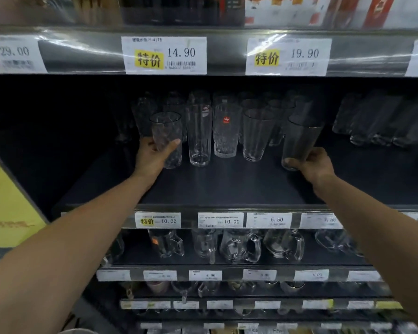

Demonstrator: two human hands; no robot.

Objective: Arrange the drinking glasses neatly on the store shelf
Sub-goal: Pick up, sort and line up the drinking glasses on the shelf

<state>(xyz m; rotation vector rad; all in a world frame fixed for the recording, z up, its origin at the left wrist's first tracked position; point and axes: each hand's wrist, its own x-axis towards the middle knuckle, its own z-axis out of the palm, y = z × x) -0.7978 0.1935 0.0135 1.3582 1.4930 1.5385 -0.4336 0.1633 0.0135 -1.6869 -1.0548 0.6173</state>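
Left hand (152, 156): textured glass (165, 127); right (317, 165): tinted glass (302, 138)

Arms outstretched — left hand (152, 156) round patterned glass (165, 127), right hand (316, 163) round tapered glass (302, 138)

Left hand (152, 155), right hand (314, 163) around glasses (165, 127)

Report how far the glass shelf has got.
Done: three glasses stand upright in a front row on the shelf. In hand: the left hand grips a patterned glass at the row's left end, and the right hand grips a grey glass at its right end. Left: settle both in line, then probably tidy the crowded glasses behind and the blurred cluster far right.
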